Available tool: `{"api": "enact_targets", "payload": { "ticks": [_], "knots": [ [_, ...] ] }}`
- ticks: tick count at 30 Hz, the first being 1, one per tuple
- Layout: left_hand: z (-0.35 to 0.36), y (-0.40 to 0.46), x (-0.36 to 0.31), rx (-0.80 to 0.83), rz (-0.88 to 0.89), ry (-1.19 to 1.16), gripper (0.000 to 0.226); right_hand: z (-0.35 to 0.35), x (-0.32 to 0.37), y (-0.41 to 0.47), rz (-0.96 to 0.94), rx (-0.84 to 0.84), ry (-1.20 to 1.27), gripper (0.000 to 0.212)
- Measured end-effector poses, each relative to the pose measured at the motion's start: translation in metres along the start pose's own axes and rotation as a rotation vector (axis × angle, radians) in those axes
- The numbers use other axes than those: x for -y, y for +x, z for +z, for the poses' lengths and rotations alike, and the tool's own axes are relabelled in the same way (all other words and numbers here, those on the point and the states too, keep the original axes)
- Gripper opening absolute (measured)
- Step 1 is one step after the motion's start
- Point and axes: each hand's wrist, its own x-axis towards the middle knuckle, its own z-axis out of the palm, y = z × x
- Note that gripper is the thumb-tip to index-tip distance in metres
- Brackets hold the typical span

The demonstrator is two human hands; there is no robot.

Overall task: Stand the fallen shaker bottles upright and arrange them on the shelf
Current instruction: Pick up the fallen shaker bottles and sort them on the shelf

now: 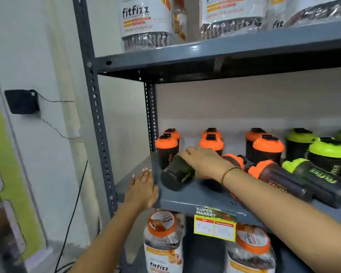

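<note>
On the grey middle shelf (185, 201) three shaker bottles lie on their sides. My right hand (203, 162) is closed over the leftmost one, a black bottle with an orange lid (176, 174), its base pointing toward me. Right of my wrist lie another orange-lidded bottle (280, 178) and a green-lidded one (321, 180). Upright orange-lidded shakers (166, 148) stand in rows behind, with upright green-lidded ones (329, 154) at the right. My left hand (142, 188) rests flat with fingers apart against the shelf's left front corner.
A grey slotted upright post (98, 123) frames the shelf's left side. Large wrapped Fitfizz jars (146, 22) fill the shelf above and more jars (162, 241) stand below. A yellow price tag (215, 225) hangs on the shelf's front edge. A black box with cables (22, 101) is on the left wall.
</note>
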Motion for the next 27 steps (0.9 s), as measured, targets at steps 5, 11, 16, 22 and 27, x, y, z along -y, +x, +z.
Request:
{"api": "enact_targets", "payload": {
  "ticks": [5, 11, 16, 22, 27],
  "knots": [
    [0.002, 0.017, 0.005, 0.130, 0.017, -0.011, 0.061, 0.010, 0.006, 0.017, -0.148, 0.041, -0.073, 0.093],
    [0.004, 0.015, 0.005, 0.117, 0.047, -0.013, 0.061, 0.017, 0.013, 0.024, -0.199, -0.038, -0.100, 0.083],
    [0.007, 0.015, 0.007, 0.099, 0.059, -0.011, 0.061, 0.009, 0.021, 0.013, -0.178, -0.117, -0.153, 0.083],
    [0.003, 0.014, -0.006, 0.128, 0.107, -0.014, 0.061, -0.022, 0.013, -0.023, -0.120, -0.366, -0.232, 0.075],
    [0.008, 0.013, -0.045, 0.137, 0.196, -0.047, 0.061, -0.052, -0.021, -0.071, 0.017, -0.422, -0.251, 0.073]
  ]
}}
